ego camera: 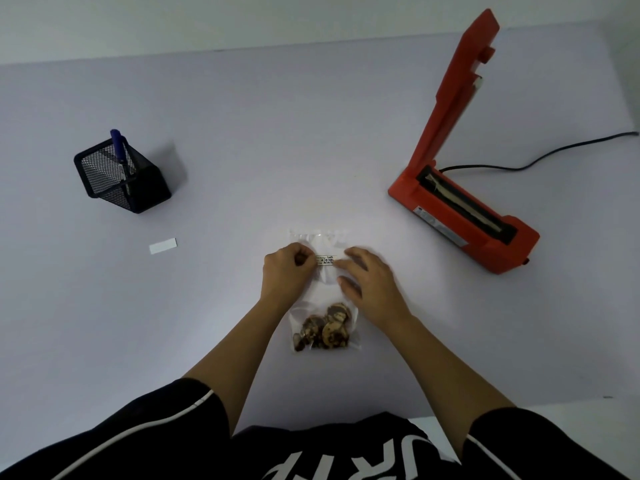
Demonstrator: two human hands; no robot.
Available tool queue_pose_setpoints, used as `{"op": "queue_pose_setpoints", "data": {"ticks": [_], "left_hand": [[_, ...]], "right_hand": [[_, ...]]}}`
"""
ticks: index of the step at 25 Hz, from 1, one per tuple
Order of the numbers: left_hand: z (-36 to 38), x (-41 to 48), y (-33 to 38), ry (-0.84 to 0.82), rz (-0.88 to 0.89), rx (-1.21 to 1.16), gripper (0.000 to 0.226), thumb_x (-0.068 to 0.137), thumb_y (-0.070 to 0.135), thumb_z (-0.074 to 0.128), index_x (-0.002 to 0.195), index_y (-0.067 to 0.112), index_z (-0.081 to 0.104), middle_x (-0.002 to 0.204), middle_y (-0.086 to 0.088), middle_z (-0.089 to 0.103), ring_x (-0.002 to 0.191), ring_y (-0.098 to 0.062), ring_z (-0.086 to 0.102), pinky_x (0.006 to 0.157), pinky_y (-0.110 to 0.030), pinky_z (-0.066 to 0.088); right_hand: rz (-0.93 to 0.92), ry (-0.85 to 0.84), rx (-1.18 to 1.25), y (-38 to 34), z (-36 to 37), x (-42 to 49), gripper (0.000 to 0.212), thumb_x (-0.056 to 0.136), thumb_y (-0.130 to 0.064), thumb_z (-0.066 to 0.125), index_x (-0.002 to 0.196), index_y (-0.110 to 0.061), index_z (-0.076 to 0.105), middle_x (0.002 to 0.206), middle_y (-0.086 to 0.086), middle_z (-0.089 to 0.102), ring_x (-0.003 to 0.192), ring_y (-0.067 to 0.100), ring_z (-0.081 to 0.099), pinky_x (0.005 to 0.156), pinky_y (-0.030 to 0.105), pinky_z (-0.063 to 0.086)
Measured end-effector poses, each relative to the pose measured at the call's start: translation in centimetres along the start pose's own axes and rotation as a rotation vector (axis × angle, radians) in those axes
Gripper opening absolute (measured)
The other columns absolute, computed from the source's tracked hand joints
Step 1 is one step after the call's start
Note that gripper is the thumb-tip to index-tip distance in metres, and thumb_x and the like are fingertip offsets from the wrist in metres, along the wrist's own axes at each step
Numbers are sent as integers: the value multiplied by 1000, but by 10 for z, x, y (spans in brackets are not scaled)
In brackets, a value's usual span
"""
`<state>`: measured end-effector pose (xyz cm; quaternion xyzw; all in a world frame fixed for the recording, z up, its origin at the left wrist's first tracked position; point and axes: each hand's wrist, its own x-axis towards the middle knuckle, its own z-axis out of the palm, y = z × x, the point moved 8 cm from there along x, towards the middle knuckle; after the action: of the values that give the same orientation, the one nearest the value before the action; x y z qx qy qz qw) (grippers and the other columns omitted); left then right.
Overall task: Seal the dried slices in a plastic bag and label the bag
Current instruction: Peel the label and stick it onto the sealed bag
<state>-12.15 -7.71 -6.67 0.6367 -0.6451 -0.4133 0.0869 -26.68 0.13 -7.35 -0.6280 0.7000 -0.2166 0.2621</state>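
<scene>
On the table (207, 306), the plastic bag (325, 280) is laid flat, with the dried slices (325, 329) gathered at its near end. Its label (325, 260) is pinched by the curled left hand (284, 271) and pressed by the flat right hand (370, 282). The bag is judged light and slippery, best held at its empty part. The label's print cannot be read.

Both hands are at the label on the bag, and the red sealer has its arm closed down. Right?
No. The head view shows the sealer with its arm raised, not closed. The left hand and right hand are at the label on the bag.
</scene>
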Motion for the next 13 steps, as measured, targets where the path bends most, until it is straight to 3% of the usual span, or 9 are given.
{"op": "queue_pose_setpoints", "data": {"ticks": [5,7,11,13], "left_hand": [[4,-1,3,23,53,22,16,83,24,66,95,13,65,82,0,68,79,-17,63,75,-28,50],[2,-4,9,53,126,70,24,85,22,63,106,11,59,84,-2,63,75,-21,61,68,-30,47],[12,-32,31,63,531,327,39,88,20,44,120,6,60,78,-11,63,58,-28,60,50,-30,47],[21,-41,27,22,580,420,43,87,19,42,126,6,57,73,-12,64,56,-29,60,47,-30,47]], "right_hand": [[4,-11,-3,-1,-2,1,29,85,-18,62,114,-15,64,126,10,55,115,26,52,97,43,44],[9,-16,3,0,-2,1,29,85,-18,62,114,-15,64,126,11,55,115,26,52,97,44,44],[16,-10,1,0,-2,1,28,85,-17,62,113,-13,64,126,11,56,117,27,51,97,45,45],[21,-15,-6,0,-2,1,27,86,-19,61,113,-13,64,127,11,55,119,27,50,99,44,44]]}}
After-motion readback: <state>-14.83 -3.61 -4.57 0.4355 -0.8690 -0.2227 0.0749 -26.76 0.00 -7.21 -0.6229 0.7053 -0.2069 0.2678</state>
